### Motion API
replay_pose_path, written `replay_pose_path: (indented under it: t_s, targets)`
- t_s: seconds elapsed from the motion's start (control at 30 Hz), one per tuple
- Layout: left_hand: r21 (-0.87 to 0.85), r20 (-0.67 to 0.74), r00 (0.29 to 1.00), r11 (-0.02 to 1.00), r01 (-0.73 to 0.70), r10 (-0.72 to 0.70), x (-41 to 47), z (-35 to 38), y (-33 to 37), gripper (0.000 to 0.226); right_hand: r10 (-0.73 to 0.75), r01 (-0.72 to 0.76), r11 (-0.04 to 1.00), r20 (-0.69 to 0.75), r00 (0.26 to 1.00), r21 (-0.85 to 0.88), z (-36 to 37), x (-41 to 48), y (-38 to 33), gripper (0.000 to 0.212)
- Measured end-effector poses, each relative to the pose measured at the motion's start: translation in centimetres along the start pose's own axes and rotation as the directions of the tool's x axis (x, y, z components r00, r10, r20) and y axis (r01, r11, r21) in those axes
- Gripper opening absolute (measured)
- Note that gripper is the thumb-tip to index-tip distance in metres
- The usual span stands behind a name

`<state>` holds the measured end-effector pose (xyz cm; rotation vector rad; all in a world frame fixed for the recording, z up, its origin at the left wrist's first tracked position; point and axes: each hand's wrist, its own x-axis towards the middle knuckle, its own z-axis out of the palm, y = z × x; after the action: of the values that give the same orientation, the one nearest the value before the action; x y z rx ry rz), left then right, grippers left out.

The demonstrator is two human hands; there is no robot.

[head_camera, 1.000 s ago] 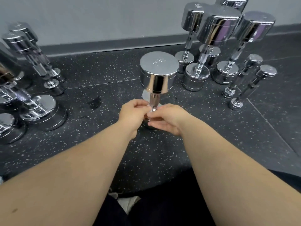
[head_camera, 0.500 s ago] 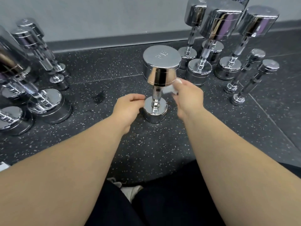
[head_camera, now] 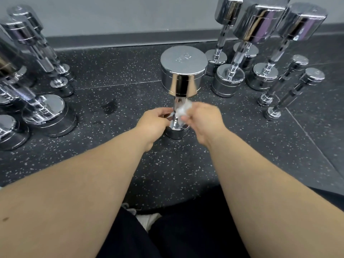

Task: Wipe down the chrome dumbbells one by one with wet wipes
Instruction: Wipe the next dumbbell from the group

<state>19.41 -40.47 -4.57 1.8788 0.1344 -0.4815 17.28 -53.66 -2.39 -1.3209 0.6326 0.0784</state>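
A chrome dumbbell [head_camera: 183,71] stands upright on end on the dark speckled floor, straight ahead of me. My right hand [head_camera: 203,120] pinches a crumpled white wet wipe [head_camera: 183,110] and presses it against the lower part of the handle. My left hand [head_camera: 153,121] sits at the left of the handle, just above the lower head, with its fingers curled toward the bar; whether they grip it is unclear.
Several chrome dumbbells [head_camera: 258,53] stand on end at the back right, two thin ones [head_camera: 292,84] furthest right. More dumbbells [head_camera: 42,108] crowd the left side. A grey baseboard [head_camera: 121,40] runs along the wall behind. A dark wet spot [head_camera: 110,107] marks the floor.
My right hand has come back down from beside the upper head to the handle with the wipe. My left hand stays at the lower handle.
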Motion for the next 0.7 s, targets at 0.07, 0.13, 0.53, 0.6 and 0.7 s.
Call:
replay_pose_path:
  t_s: [0.07, 0.13, 0.53, 0.6, 0.7]
  targets:
    - [0.007, 0.036, 0.999, 1.0, -0.029, 0.029, -0.4, 0.2, 0.2, 0.054, 0.047, -0.049, 0.999, 0.047, 0.998, 0.024, 0.0, 0.0, 1.3, 0.037]
    - [-0.023, 0.06, 0.997, 0.999, -0.038, 0.039, -0.5, 0.3, 0.4, 0.057, 0.029, -0.053, 0.969, 0.1, 0.995, 0.239, -0.4, 0.5, 1.1, 0.037]
    - [-0.048, 0.167, 0.986, 0.999, 0.001, 0.007, -0.5, -0.1, 0.5, 0.066, 0.012, -0.029, 0.933, 0.052, 0.999, 0.357, -0.8, 0.4, -0.8, 0.019]
    - [-0.057, 0.159, 0.987, 0.998, 0.005, 0.004, -0.7, 0.0, 0.6, 0.066, 0.0, -0.012, 0.93, 0.032, 1.0, 0.368, -0.5, 0.3, -1.1, 0.017]
    - [-0.057, 0.168, 0.986, 0.998, 0.002, 0.008, -0.7, -0.1, 0.6, 0.066, 0.111, -0.109, 0.974, -0.001, 0.994, 0.196, 0.6, 0.2, 0.5, 0.026]
